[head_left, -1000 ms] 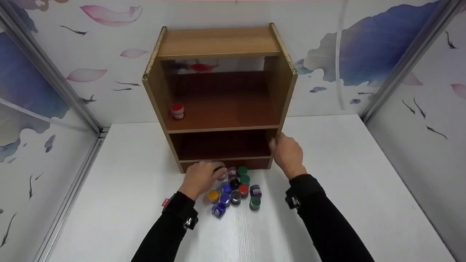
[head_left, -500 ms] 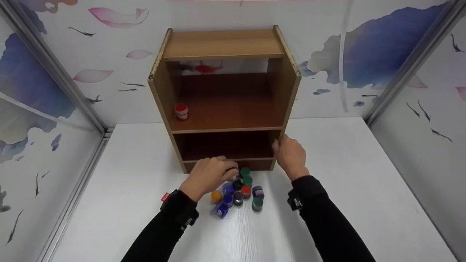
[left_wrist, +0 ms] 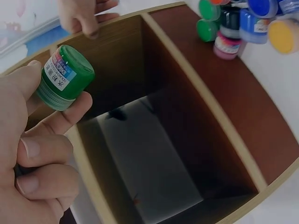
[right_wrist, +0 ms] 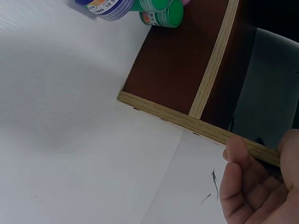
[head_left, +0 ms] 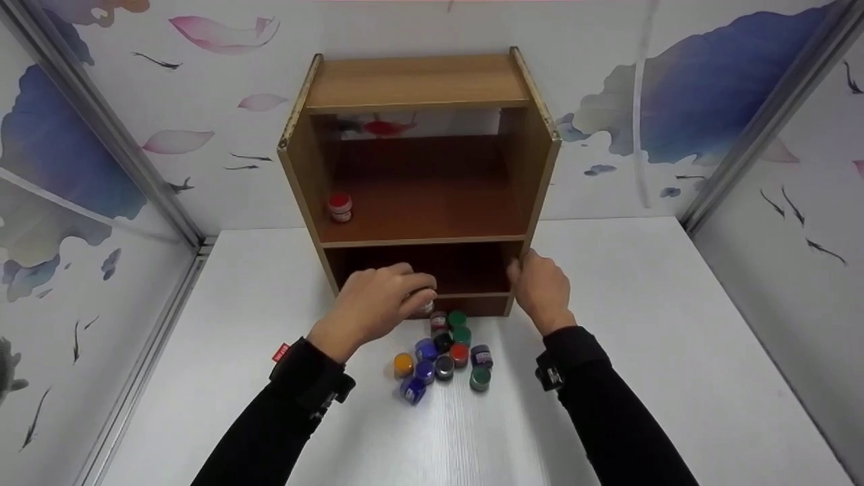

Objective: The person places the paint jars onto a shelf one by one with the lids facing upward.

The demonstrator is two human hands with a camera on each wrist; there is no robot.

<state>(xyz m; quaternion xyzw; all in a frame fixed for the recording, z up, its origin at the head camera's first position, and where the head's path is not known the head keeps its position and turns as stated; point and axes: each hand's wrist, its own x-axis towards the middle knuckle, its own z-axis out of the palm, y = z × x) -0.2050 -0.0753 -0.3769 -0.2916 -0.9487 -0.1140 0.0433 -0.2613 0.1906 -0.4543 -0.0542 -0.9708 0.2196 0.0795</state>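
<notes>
My left hand (head_left: 378,300) holds a small green paint jar (left_wrist: 67,77) between thumb and fingers, in front of the lower compartment of a wooden shelf unit (head_left: 418,84). In the left wrist view the jar is tilted and its white label shows. My right hand (head_left: 542,287) grips the front edge of the unit's right side panel (right_wrist: 177,119), thumb on one side and curled fingers on the other. A red-lidded jar (head_left: 340,207) stands at the left of the upper compartment.
Several paint jars cluster on the white table before the unit, among them a yellow jar (head_left: 403,365), a red jar (head_left: 459,355) and a dark green jar (head_left: 480,379). Some lie on their sides. Patterned white panels (head_left: 398,30) enclose the table at the back and sides.
My left hand has lifted from the jar cluster with the green paint jar and risen toward the lower compartment. My right hand stays on the side panel. The camera view has shifted slightly.
</notes>
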